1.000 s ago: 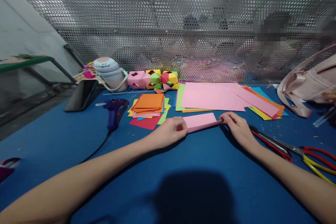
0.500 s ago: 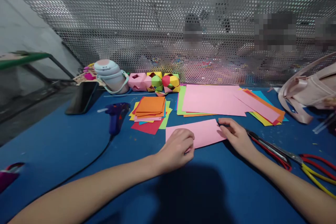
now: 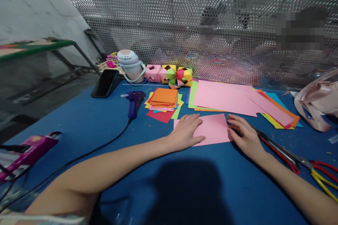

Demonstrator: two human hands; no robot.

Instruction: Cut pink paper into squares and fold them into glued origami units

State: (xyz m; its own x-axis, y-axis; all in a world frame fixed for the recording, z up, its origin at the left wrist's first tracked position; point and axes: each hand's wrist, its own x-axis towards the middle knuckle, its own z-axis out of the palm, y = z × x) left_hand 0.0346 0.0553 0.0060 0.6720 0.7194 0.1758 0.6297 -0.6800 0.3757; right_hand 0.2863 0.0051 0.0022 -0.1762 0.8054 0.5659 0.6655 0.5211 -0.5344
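Note:
A pink sheet of paper (image 3: pixel 215 130) lies flat on the blue tabletop in front of me. Across its left part rests my left hand (image 3: pixel 186 132), open, palm down, with fingers and thumb spread. At the sheet's right edge is my right hand (image 3: pixel 244 135), its fingers loosely bent and the thumb apart from them. Whether those fingertips press on the paper edge is hard to tell. Just behind the sheet, to the left, sits a pile of coloured paper squares (image 3: pixel 163 98), orange on top. Larger pink sheets (image 3: pixel 224 96) lie farther back over green and orange ones.
Scissors (image 3: pixel 303 161) lie beside my right forearm. A blue glue gun (image 3: pixel 134 103) trails its cord leftward toward a magenta power strip (image 3: pixel 37 151). Along the back stand a phone (image 3: pixel 105 82), a bottle (image 3: pixel 131 66) and folded paper shapes (image 3: pixel 169 74); a bag (image 3: pixel 320 98) sits right.
My left hand has gone from curled to spread flat on the pink sheet. My right hand stays by the right edge. The view has swung left, showing more of the power strip.

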